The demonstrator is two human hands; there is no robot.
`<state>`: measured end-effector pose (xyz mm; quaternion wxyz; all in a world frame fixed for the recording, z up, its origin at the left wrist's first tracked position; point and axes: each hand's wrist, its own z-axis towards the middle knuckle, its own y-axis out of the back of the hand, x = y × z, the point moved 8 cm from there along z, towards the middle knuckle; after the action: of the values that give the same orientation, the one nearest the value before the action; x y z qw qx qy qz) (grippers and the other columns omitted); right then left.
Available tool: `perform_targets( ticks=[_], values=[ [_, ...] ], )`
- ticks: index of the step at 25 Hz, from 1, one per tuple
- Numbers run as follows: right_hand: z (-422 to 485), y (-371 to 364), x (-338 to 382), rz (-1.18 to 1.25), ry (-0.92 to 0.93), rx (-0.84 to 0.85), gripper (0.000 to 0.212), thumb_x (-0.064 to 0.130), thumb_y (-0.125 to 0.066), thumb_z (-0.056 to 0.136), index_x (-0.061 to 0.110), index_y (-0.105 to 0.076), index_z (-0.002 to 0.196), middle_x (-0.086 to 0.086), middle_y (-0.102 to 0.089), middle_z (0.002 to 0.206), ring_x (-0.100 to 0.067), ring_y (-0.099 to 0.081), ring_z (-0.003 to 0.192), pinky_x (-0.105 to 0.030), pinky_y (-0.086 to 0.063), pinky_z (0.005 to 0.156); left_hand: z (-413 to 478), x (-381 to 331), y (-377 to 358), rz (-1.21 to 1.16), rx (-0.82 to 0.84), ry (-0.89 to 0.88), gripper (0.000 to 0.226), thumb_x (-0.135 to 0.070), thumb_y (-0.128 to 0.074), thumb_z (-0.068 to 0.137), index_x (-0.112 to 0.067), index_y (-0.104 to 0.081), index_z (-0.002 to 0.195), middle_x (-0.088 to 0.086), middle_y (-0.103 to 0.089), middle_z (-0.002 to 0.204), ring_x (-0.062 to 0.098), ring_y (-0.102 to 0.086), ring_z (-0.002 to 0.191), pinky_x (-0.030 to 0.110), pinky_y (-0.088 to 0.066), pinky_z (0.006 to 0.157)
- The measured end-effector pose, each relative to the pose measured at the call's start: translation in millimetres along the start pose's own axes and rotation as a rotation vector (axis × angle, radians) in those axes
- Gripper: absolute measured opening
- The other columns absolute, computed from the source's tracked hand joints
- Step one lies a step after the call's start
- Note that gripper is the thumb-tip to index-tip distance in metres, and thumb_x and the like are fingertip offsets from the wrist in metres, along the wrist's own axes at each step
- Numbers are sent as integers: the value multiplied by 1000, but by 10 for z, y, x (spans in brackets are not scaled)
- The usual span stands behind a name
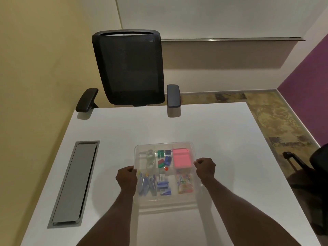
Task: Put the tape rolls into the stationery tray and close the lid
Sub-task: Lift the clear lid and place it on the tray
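Observation:
A clear plastic stationery tray (164, 204) sits on the white table in front of me. Two clear tape rolls (150, 153) (150, 164) lie in its far-left compartment. A transparent lid (164, 145) lies over the tray, its far edge past the tray's far side. My left hand (126, 179) grips the lid's left edge with closed fingers. On the opposite edge my right hand (205, 168) holds it the same way. I cannot tell whether the lid is fully seated.
The tray also holds pink sticky notes (181, 158), green and blue clips (164, 158), blue staple boxes (163, 188) and coloured paper clips (184, 181). A grey cable hatch (74, 183) is set into the table at left. A black office chair (129, 68) stands behind the far edge.

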<state>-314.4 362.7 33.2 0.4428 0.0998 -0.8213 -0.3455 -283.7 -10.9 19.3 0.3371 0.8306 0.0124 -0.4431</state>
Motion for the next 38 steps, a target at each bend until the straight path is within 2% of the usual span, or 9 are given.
perform_targets(
  ticks=[5,10,17,25,27,30,32,34,38],
  values=[
    [149,-84,74,-76,-17,4,11,7,-72,91,-1,-79,94,-19,-78,96,-33,-73,94,-27,-50,77,95,-47,-84,49,-12,8,25,2,-70,90,8,-75,113,26,-75,116,41,-70,115,40,-52,104],
    [215,-126,55,-102,-31,18,12,8,-73,91,0,-79,97,-19,-78,100,-33,-73,97,-30,-54,82,125,-27,-120,59,3,22,17,4,-71,88,11,-77,102,29,-77,104,43,-73,104,36,-51,91],
    [246,-141,24,-89,-20,31,13,7,-72,91,-2,-78,99,-19,-78,101,-33,-72,98,-33,-55,85,139,37,-144,61,0,74,22,0,-72,90,7,-76,111,25,-76,114,40,-71,113,43,-54,104],
    [113,-145,-185,-119,-41,53,15,8,-67,90,-4,-69,98,-18,-72,99,-31,-69,92,-29,-50,72,-58,190,-131,41,25,102,19,2,-69,87,7,-77,104,25,-76,106,41,-71,106,38,-54,93],
    [67,-150,-129,-233,26,38,24,13,-65,92,0,-63,113,-16,-65,114,-31,-63,102,-32,-49,79,-66,60,-140,173,18,10,32,-5,-69,90,6,-70,120,25,-71,120,41,-65,118,43,-52,101],
    [28,-244,109,-471,277,8,39,19,-60,95,6,-54,131,-13,-56,131,-29,-55,120,-38,-49,98,-91,-349,-334,418,33,-302,50,-17,-66,94,-1,-56,140,20,-57,144,36,-51,136,47,-43,116],
    [45,-381,246,-506,380,52,53,23,-56,99,7,-42,147,-13,-46,150,-27,-46,137,-37,-41,113,-134,-590,-657,508,154,-469,58,-24,-61,99,-7,-45,152,14,-44,160,30,-39,149,43,-33,125],
    [88,-543,315,-588,427,119,65,29,-48,104,7,-23,159,-12,-24,166,-24,-24,154,-36,-24,126,-179,-745,-1056,612,308,-565,63,-29,-54,103,-13,-32,160,9,-27,170,26,-24,158,40,-20,131],
    [176,-668,261,-770,447,144,66,32,-37,107,7,-7,161,-10,-4,171,-23,-7,158,-40,-12,129,-360,-895,-1749,802,530,-705,63,-35,-38,108,-19,-15,165,4,-6,175,21,-4,162,44,-5,132]
  ],
)
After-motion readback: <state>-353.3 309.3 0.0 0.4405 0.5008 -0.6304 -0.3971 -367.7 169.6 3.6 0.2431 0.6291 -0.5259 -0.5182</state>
